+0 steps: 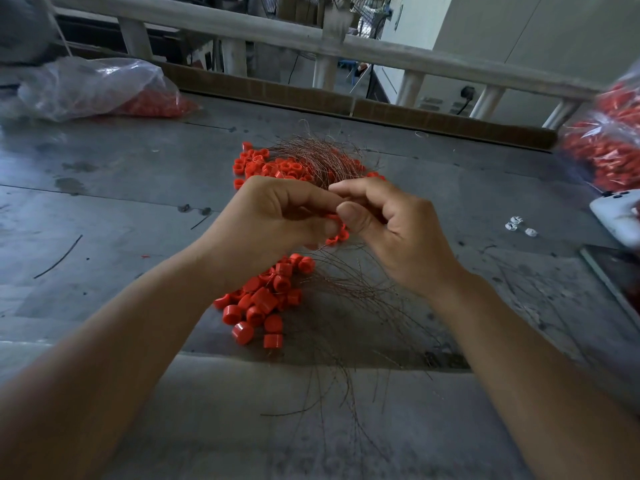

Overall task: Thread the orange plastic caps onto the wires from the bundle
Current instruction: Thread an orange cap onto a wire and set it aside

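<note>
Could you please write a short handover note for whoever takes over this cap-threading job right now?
Left hand grips a few orange caps. Right hand pinches what looks like a wire at them.
Loose caps and the wire bundle lie beyond the hands; the near pile looks already threaded on wires.
Left to do: the held caps, then the loose ones; more sit in the left bag and right bag.

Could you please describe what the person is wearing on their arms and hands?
Nothing is worn that shows. The left forearm and right forearm are bare, with no sleeve in view. The left hand and right hand have no gloves, and no ring, watch or bracelet shows. The right thumbnail is short and unpainted.
</note>
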`<state>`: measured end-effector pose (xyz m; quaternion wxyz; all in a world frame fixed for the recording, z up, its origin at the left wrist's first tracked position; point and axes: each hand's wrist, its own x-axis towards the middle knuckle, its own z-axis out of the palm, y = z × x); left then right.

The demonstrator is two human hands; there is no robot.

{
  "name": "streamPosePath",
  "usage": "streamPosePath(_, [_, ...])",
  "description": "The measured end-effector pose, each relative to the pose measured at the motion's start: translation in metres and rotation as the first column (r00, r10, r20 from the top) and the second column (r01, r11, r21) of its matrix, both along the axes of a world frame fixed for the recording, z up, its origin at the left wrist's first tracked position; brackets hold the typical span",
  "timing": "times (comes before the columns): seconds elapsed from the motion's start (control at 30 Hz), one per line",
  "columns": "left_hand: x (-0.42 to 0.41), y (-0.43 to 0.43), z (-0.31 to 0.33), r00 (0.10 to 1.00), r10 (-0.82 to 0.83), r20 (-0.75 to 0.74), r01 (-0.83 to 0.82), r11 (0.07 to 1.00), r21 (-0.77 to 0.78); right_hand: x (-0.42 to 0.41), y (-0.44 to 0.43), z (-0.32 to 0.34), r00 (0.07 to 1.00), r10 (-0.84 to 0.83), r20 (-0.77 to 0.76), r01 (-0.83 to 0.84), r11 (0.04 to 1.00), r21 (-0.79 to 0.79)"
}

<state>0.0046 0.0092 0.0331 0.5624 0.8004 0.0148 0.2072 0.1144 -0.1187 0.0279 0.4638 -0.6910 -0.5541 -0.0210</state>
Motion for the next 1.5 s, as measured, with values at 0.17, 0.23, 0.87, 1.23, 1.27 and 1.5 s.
streamPosePath(0.17, [0.001, 0.002, -0.001, 0.999, 0.028, 0.039, -0.026, 0.999, -0.045, 0.003, -0.003, 0.006, 0.998, -0.021, 0.051, 0.019, 0.999, 0.047])
streamPosePath(0.23, [0.002, 0.003, -0.002, 0.998, 0.051, 0.045, -0.048, 0.997, -0.059, 0.005, -0.004, 0.007, 0.990, -0.097, 0.099, 0.092, 0.994, 0.053])
streamPosePath(0.87, [0.002, 0.008, -0.004, 0.994, 0.091, 0.059, -0.089, 0.995, -0.043, -0.005, -0.006, 0.013, 0.997, -0.054, 0.062, 0.051, 0.997, 0.059])
streamPosePath(1.23, [0.002, 0.005, -0.004, 0.993, 0.058, 0.102, -0.045, 0.991, -0.124, -0.006, -0.005, 0.010, 0.995, -0.086, 0.047, 0.085, 0.996, 0.013])
streamPosePath(1.27, [0.002, 0.006, -0.004, 0.994, 0.039, 0.103, -0.021, 0.985, -0.170, -0.006, -0.005, 0.010, 0.995, -0.094, 0.041, 0.093, 0.995, 0.019])
streamPosePath(1.5, [0.000, 0.009, -0.005, 0.985, -0.134, 0.108, 0.164, 0.919, -0.359, -0.004, -0.009, 0.013, 0.992, -0.127, -0.001, 0.127, 0.991, 0.035])
